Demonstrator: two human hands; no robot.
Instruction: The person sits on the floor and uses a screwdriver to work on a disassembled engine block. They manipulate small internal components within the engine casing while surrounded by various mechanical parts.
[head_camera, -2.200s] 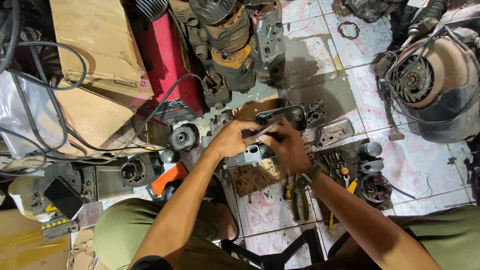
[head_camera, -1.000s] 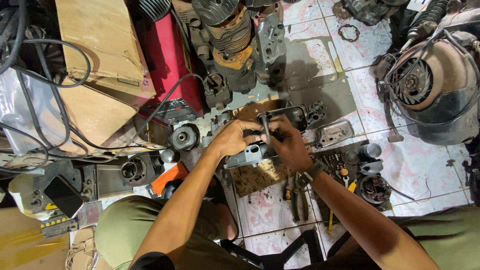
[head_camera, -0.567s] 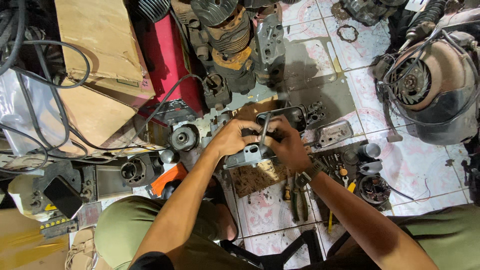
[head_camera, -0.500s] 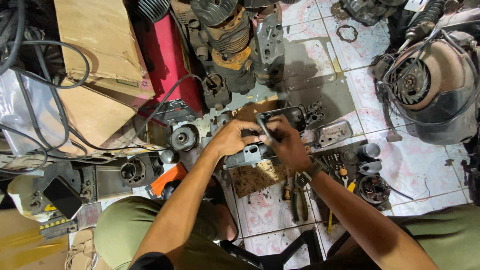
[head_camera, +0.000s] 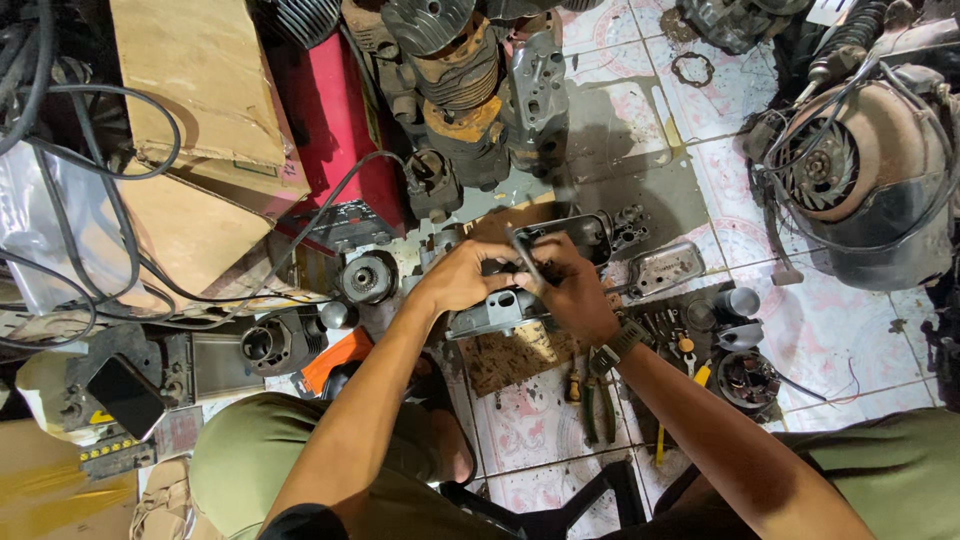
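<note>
Right hand (head_camera: 570, 295) hides most of the thin tool (head_camera: 522, 258).

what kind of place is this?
Likely a small engine or motorbike repair workshop, worked on the tiled floor. Finned engine cylinders stand around, pliers lie among loose parts, and both hands, left hand and right hand, work on a grey metal casing.

Patterned white tile floor (head_camera: 860, 350), cardboard sheets (head_camera: 195, 110), tangled cables (head_camera: 110, 220)
</note>
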